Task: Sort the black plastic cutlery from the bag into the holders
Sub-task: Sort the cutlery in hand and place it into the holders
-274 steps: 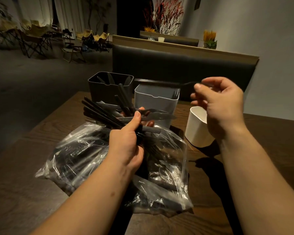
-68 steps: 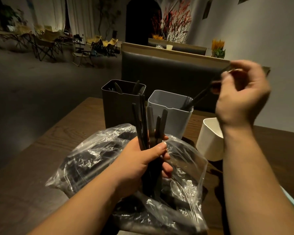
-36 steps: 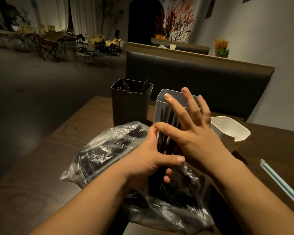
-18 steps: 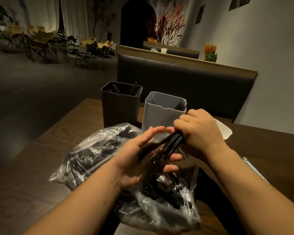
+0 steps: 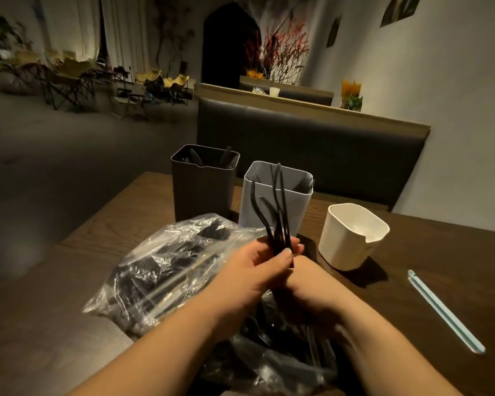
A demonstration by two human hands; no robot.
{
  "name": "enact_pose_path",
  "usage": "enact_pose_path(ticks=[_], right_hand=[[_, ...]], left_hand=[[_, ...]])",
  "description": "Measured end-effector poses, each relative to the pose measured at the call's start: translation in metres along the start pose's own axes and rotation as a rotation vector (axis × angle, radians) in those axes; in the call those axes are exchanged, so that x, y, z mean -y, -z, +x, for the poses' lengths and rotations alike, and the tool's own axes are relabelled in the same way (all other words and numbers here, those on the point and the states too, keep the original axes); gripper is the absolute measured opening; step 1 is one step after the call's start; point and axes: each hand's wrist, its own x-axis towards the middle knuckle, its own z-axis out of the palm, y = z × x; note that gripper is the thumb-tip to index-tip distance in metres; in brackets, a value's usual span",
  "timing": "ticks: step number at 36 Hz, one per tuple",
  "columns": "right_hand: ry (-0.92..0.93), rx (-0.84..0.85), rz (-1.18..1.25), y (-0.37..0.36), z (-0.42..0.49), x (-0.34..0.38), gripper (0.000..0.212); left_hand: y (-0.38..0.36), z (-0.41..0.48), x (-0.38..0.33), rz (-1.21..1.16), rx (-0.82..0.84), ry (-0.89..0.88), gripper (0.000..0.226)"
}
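A clear plastic bag (image 5: 166,278) full of black cutlery lies on the dark wooden table (image 5: 97,252). My left hand (image 5: 252,270) grips a bundle of black cutlery (image 5: 275,212) upright above the bag, its handles fanning up in front of the grey holder (image 5: 297,208). Just below, my right hand (image 5: 312,284) curls round the bundle's lower ends, its fingers mostly hidden behind my left hand. A black holder (image 5: 203,192) with a few pieces inside stands at the back left. At the right stands a shorter white holder (image 5: 352,241).
A pale blue strip (image 5: 446,311) lies on the table at the right. A dark padded bench back (image 5: 326,150) runs behind the holders. The table's left edge drops to the floor, with folding chairs far off.
The bundle, slanted between my hands half a second ago, now stands upright. My left hand has closed round it and my right hand has dropped lower.
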Motion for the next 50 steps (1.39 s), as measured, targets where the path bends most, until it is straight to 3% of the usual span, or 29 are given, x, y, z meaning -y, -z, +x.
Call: enact_pose_path(ticks=[4,8,14,20,27,33,38,40,43,46,50], right_hand=[[-0.100,-0.020,0.029,-0.005,-0.003,-0.012,0.030],[-0.088,-0.122,0.050,-0.016,-0.008,-0.012,0.034],[-0.028,-0.201,0.026,-0.024,-0.008,-0.008,0.020],[0.103,-0.119,0.126,-0.023,-0.014,-0.005,0.017],[0.139,0.012,0.005,-0.009,-0.014,-0.008,0.064],[0.262,-0.162,-0.076,-0.014,-0.011,-0.016,0.052],[0.318,-0.439,-0.276,-0.006,-0.011,-0.019,0.051],[0.323,-0.385,-0.387,0.001,-0.010,-0.021,0.043],[0.268,-0.194,-0.450,0.016,-0.011,-0.018,0.052],[0.299,-0.180,-0.231,0.028,-0.012,-0.014,0.046],[0.306,-0.369,0.193,0.031,-0.001,0.003,0.020]], left_hand=[[-0.002,0.001,0.007,0.075,-0.038,0.005,0.023],[-0.004,0.002,0.009,0.144,-0.046,-0.003,0.015],[-0.002,0.003,0.004,0.010,-0.093,0.011,0.013],[0.000,0.006,0.001,-0.128,-0.153,-0.026,0.016],[0.004,0.009,-0.011,-0.348,-0.230,-0.094,0.016],[0.010,0.011,-0.016,-0.437,-0.184,-0.060,0.018],[0.003,0.005,-0.009,-0.378,-0.099,-0.037,0.021],[0.001,0.003,-0.007,-0.354,-0.091,-0.032,0.021],[0.003,0.005,-0.008,-0.261,-0.156,-0.060,0.023],[0.007,0.006,-0.010,-0.214,-0.193,-0.045,0.026],[0.005,0.004,-0.009,-0.177,-0.134,-0.035,0.032]])
